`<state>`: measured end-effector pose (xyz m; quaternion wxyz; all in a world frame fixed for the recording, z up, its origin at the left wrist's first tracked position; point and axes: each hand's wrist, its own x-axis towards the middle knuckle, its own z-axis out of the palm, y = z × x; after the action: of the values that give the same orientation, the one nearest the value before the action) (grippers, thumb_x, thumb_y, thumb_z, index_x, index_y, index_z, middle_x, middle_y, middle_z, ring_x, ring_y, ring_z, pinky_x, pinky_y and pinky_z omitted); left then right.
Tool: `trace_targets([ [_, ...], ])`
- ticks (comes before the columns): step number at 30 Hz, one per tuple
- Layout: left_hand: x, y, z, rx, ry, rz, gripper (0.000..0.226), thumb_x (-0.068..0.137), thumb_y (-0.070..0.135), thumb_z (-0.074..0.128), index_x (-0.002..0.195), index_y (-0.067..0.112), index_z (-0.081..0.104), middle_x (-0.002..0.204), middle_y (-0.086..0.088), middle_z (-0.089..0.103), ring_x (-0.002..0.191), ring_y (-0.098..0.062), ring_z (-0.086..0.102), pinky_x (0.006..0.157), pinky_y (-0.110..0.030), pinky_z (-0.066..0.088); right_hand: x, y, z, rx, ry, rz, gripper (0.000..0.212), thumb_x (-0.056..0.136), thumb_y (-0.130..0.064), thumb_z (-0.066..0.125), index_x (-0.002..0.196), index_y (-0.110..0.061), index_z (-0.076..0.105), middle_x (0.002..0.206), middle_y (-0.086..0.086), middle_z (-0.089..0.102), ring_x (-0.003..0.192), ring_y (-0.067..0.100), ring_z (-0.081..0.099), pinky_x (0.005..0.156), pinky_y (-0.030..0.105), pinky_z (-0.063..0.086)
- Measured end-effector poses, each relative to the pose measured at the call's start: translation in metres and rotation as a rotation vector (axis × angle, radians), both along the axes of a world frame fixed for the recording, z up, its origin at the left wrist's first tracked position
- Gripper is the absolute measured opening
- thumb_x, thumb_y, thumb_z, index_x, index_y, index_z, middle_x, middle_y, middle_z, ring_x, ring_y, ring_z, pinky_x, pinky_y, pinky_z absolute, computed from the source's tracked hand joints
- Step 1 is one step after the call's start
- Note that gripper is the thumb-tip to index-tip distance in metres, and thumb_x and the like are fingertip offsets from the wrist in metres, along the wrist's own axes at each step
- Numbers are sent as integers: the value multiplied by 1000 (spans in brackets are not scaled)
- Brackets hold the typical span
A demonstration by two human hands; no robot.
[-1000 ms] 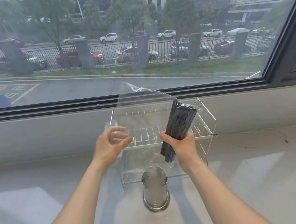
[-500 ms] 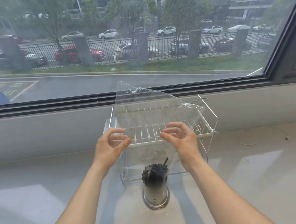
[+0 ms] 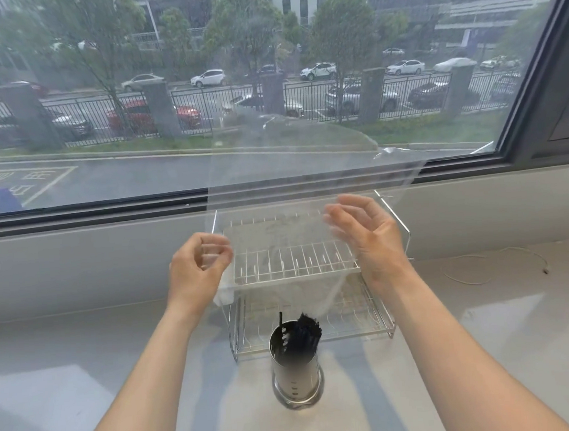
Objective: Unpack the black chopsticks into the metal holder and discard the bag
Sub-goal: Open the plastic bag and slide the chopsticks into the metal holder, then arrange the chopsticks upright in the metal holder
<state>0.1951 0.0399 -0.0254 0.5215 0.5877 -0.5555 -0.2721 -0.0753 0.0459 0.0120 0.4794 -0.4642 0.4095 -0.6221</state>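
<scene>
The black chopsticks (image 3: 305,331) stand bundled in the round metal holder (image 3: 296,377) on the pale counter, one stick leaning apart at the left. Above it the clear plastic bag (image 3: 290,167) hangs spread wide and empty in front of the window. My left hand (image 3: 196,275) pinches the bag's lower left edge with curled fingers. My right hand (image 3: 372,242) is raised at the bag's right side, palm facing left and fingers apart, blurred behind the film. Neither hand touches the holder.
A two-tier wire dish rack (image 3: 294,277) stands right behind the holder, against the low wall under the window. A thin white cable (image 3: 501,254) lies on the counter at the right. The window frame (image 3: 524,151) runs along the back.
A second ago my right hand held the chopstick bundle in the bag; it dropped into the holder. Since then both hands have lifted and the empty bag has spread wider and higher.
</scene>
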Motion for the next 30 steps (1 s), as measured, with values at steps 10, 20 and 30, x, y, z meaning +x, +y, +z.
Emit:
trace_targets([
  [10,-45,-4,23,-77,-103,-67,28,88,16,76,111,27,64,99,9,74,94,-7,71,84,-23,53,-101,9,-30,250,-136,-301,12,93,-9,65,92,-20,65,77,3,70,59,11,64,48,21,54],
  [20,-72,16,-104,350,-555,-229,46,91,22,70,134,32,58,140,11,58,131,-13,53,113,-35,40,-185,69,-183,759,-732,-685,15,95,-20,64,80,-19,59,87,0,73,75,15,61,47,24,56],
  [30,-87,21,-127,361,-779,-107,43,99,17,56,139,33,55,141,13,58,131,-19,54,103,-41,47,-159,132,-255,1118,-759,-464,103,71,-89,46,123,0,48,117,27,60,109,43,60,100,58,49],
])
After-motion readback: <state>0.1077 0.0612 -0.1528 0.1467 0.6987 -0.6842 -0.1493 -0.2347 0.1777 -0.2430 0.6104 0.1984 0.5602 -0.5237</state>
